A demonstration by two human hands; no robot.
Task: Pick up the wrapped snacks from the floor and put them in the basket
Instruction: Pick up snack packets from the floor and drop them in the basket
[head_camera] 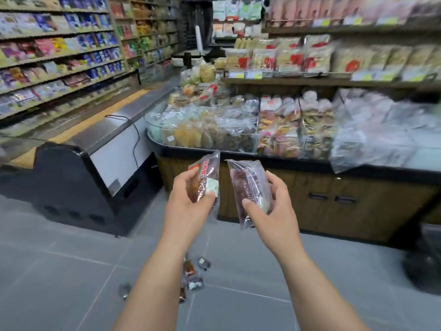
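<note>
our left hand [188, 204] curls round one wrapped snack [205, 180], our right hand [274, 206] round a second snack [247, 187]; loose snacks [190, 269] lie on the floor [71, 271]; we should hold both firmly until we spot the basket

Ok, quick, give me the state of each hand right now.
Left hand: closed, gripping a brown snack packet.
Right hand: closed, gripping a purplish snack packet.

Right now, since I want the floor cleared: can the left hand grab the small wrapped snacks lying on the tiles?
Probably not yet. The left hand already grips a packet and is raised, while the small snacks lie on the floor well below it.
</note>
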